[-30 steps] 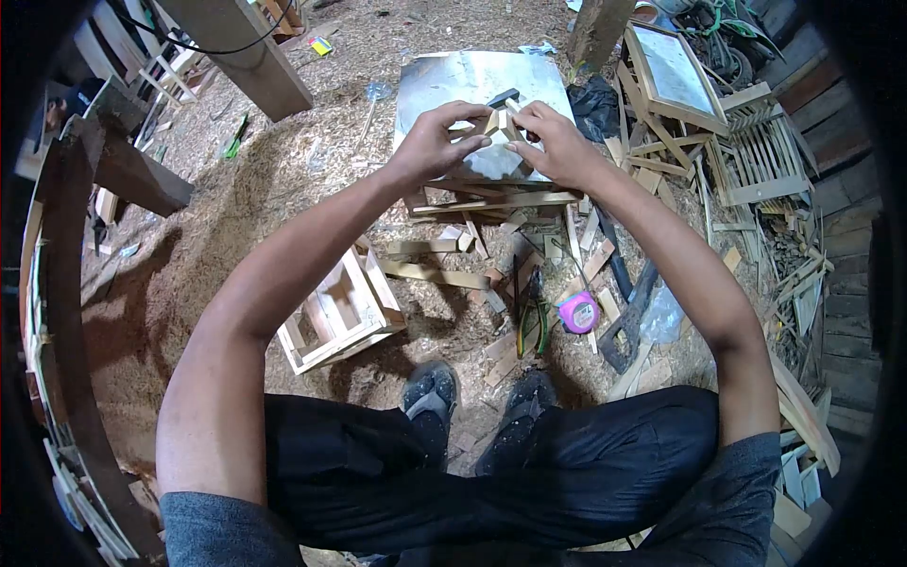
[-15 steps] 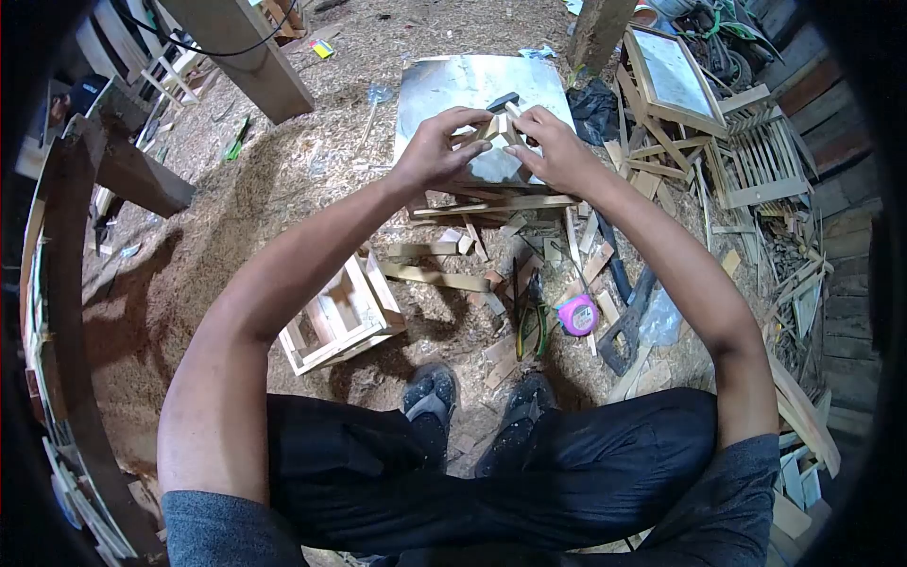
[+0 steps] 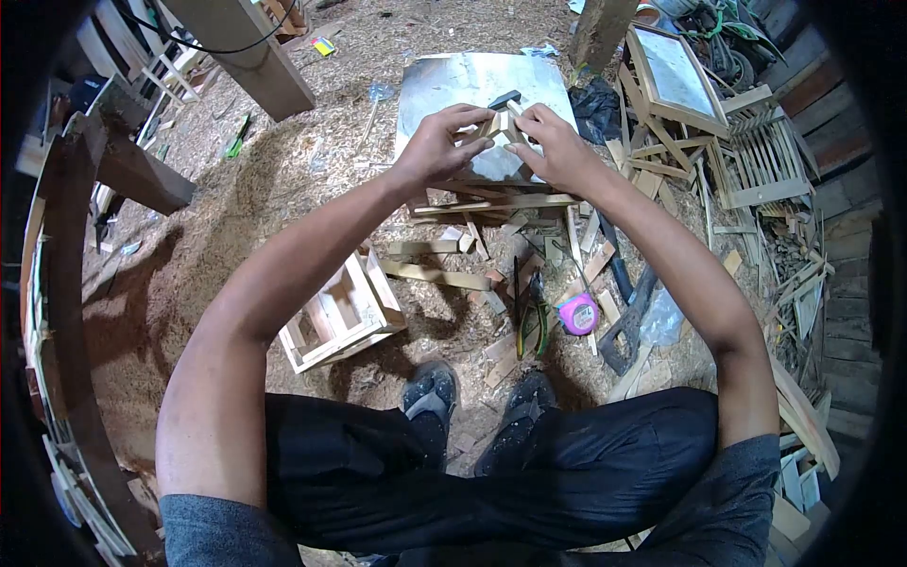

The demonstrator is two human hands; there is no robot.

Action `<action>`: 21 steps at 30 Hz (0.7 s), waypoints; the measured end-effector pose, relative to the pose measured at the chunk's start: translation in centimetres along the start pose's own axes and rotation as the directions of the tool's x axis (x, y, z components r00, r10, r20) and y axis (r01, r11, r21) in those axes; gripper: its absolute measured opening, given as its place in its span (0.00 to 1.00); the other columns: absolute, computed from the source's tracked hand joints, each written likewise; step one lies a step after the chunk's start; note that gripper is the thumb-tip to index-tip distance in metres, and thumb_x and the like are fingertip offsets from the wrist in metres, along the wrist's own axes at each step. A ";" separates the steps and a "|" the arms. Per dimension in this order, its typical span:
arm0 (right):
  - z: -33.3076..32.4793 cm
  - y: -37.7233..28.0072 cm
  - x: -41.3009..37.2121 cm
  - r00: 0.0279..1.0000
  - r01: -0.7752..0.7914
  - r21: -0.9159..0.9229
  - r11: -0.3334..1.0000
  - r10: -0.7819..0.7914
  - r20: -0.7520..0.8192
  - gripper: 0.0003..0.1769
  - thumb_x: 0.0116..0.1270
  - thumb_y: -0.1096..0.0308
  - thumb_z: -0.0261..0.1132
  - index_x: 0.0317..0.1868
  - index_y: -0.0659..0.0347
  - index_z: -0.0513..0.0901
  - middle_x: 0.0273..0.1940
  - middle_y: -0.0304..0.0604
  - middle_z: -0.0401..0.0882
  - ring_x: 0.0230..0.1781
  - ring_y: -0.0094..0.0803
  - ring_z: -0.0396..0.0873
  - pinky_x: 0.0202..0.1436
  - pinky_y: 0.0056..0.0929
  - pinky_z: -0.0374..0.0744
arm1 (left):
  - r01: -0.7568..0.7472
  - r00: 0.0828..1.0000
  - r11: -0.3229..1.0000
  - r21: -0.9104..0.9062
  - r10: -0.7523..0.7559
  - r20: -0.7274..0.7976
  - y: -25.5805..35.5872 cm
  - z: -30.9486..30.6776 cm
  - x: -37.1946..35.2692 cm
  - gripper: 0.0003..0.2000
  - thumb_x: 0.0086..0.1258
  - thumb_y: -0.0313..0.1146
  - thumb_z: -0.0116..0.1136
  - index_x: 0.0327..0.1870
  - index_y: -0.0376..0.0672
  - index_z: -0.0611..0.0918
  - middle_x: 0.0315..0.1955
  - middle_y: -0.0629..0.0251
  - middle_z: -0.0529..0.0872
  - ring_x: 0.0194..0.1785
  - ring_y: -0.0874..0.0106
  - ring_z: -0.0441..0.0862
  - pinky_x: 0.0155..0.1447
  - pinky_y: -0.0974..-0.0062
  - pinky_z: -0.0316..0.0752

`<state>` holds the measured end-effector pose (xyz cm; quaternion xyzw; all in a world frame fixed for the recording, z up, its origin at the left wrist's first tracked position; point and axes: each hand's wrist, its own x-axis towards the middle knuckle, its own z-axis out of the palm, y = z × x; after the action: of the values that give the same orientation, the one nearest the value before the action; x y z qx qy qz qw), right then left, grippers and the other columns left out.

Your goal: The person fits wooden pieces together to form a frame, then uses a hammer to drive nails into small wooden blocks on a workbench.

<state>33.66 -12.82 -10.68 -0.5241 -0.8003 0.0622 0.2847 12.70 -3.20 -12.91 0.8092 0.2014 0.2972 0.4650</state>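
Over the pale board [image 3: 439, 80], my left hand [image 3: 439, 144] pinches a short wooden piece [image 3: 491, 127] between thumb and fingers. My right hand [image 3: 557, 149] grips a second wooden piece [image 3: 513, 125] the same way. The two pieces meet at an angle between my hands, forming a peaked corner. Just behind them a dark hammer head [image 3: 504, 99] shows on the board; my fingers and the wood overlap the rest of the hammer.
Below the board lie wooden strips [image 3: 439, 276], pliers [image 3: 534, 326], a pink tape measure [image 3: 578, 314] and a handsaw [image 3: 624, 340]. A small wooden frame box [image 3: 345, 317] stands at left. Timber posts [image 3: 250, 66] rise beyond, and wood scraps pile at right.
Almost nothing differs. Both hands keep their hold on the wooden pieces, with only a slight shift in the view.
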 end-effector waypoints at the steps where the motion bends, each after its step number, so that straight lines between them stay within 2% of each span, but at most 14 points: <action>1: 0.0 0.0 0.0 1.000 -0.005 0.004 1.000 0.005 0.004 0.17 0.65 0.68 0.67 0.50 0.69 0.78 0.44 0.54 0.74 0.44 0.51 0.77 0.48 0.41 0.77 | 0.010 1.000 1.000 -0.017 -0.010 -0.005 -0.1 0.1 0.0 0.18 0.68 0.25 0.65 0.59 0.35 0.80 0.57 0.61 0.79 0.61 0.69 0.79 0.68 0.71 0.76; 6: -0.2 -0.4 -0.1 1.000 -0.022 0.022 1.000 0.021 0.014 0.17 0.65 0.69 0.67 0.51 0.69 0.78 0.44 0.54 0.74 0.44 0.51 0.78 0.48 0.40 0.77 | -0.007 1.000 1.000 0.012 0.006 0.010 0.1 0.1 -0.1 0.19 0.68 0.26 0.65 0.59 0.36 0.80 0.57 0.61 0.80 0.60 0.69 0.79 0.68 0.71 0.76; 8: -0.2 -0.5 -0.1 1.000 0.002 0.012 1.000 -0.001 -0.014 0.15 0.66 0.66 0.68 0.45 0.70 0.79 0.43 0.54 0.73 0.43 0.51 0.78 0.48 0.42 0.78 | -0.016 1.000 1.000 0.003 0.016 -0.009 -0.5 0.2 -0.2 0.19 0.68 0.26 0.66 0.59 0.36 0.80 0.57 0.61 0.80 0.60 0.70 0.79 0.68 0.70 0.76; 12: -0.2 -0.1 -0.1 1.000 0.014 0.011 1.000 -0.014 -0.008 0.15 0.66 0.66 0.68 0.44 0.70 0.79 0.43 0.54 0.73 0.44 0.52 0.78 0.49 0.43 0.78 | -0.019 1.000 0.999 -0.030 0.018 -0.008 -0.3 0.3 -0.3 0.19 0.67 0.26 0.66 0.59 0.37 0.80 0.56 0.61 0.80 0.60 0.70 0.79 0.68 0.69 0.76; 18: -0.4 0.1 0.6 1.000 0.019 -0.041 0.999 -0.017 0.025 0.15 0.67 0.63 0.67 0.44 0.70 0.80 0.44 0.55 0.74 0.45 0.52 0.78 0.51 0.43 0.77 | 0.002 0.999 0.999 -0.051 -0.004 -0.037 0.0 0.3 0.0 0.19 0.66 0.24 0.66 0.59 0.36 0.81 0.55 0.62 0.81 0.59 0.70 0.79 0.66 0.70 0.78; 21: -0.9 0.1 0.9 0.992 -0.034 -0.063 0.997 0.041 0.116 0.15 0.67 0.63 0.66 0.44 0.69 0.81 0.44 0.54 0.74 0.46 0.51 0.78 0.52 0.42 0.77 | 0.018 0.999 0.997 -0.079 -0.022 -0.044 0.1 0.4 0.1 0.19 0.66 0.23 0.66 0.58 0.36 0.81 0.55 0.62 0.81 0.59 0.70 0.79 0.66 0.71 0.78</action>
<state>33.88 -12.14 -9.62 -0.5429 -0.8071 0.0738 0.2200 13.00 -3.47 -12.92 0.7813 0.2080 0.3185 0.4949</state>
